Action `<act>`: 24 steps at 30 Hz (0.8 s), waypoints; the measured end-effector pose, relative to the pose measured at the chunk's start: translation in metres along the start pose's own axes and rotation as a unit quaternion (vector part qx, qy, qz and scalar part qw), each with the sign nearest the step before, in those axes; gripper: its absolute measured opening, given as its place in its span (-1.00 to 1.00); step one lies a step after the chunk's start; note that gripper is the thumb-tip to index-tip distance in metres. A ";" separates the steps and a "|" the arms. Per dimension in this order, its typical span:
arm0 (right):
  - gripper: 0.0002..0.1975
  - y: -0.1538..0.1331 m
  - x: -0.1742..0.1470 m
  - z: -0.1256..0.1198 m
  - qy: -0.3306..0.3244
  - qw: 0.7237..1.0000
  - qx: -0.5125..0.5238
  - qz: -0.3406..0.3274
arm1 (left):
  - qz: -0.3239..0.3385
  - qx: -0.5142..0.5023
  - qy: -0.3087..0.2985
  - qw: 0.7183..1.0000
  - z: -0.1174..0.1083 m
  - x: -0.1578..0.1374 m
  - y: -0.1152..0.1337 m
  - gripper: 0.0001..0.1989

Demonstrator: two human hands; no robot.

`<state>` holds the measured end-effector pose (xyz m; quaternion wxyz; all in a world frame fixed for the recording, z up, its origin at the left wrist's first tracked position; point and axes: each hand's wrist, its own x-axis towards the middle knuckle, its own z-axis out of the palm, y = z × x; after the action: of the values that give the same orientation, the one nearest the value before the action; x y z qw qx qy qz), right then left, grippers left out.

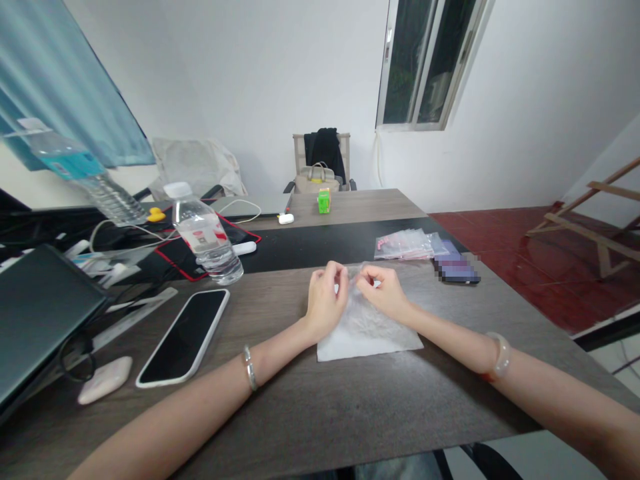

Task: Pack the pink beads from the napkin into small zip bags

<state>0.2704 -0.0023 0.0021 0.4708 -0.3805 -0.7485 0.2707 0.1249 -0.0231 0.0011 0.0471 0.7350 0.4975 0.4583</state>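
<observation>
A white, partly see-through plastic bag (pixel 373 327) lies flat on the desk, its lower edge towards me. My left hand (pixel 326 299) is at the bag's far left corner, its fingers bent and closed in a pinch at the upper edge. Opposite it, my right hand (pixel 384 291) pinches the same upper edge with thumb and forefinger. A little clear film shows between the two hands. What lies inside or under the film cannot be made out.
Left of my hands are a phone (pixel 185 340), a water bottle (pixel 207 237), a taller bottle (pixel 95 177) and a dark laptop (pixel 45 320). Clear packets (pixel 405 245) and a purple-screened phone (pixel 456 267) lie to the right. A green box (pixel 324 201) stands farther back.
</observation>
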 end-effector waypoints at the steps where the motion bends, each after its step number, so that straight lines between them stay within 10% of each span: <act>1: -0.73 0.000 -0.001 0.000 -0.001 1.000 -0.009 -0.005 | -0.010 -0.003 0.010 1.000 0.000 0.000 -0.001 -0.84; 17: -0.67 0.002 -0.005 0.002 0.034 0.999 -0.029 -0.031 | 0.057 0.020 0.005 0.998 -0.005 0.000 -0.007 -0.72; 24: -0.68 -0.004 -0.004 0.000 -0.051 0.995 0.076 0.029 | 0.049 0.028 -0.027 0.998 -0.001 0.000 -0.012 -0.66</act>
<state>0.2705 -0.0079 0.0029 0.4520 -0.3506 -0.7375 0.3591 0.1162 -0.0174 -0.0050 0.0175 0.7716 0.4720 0.4260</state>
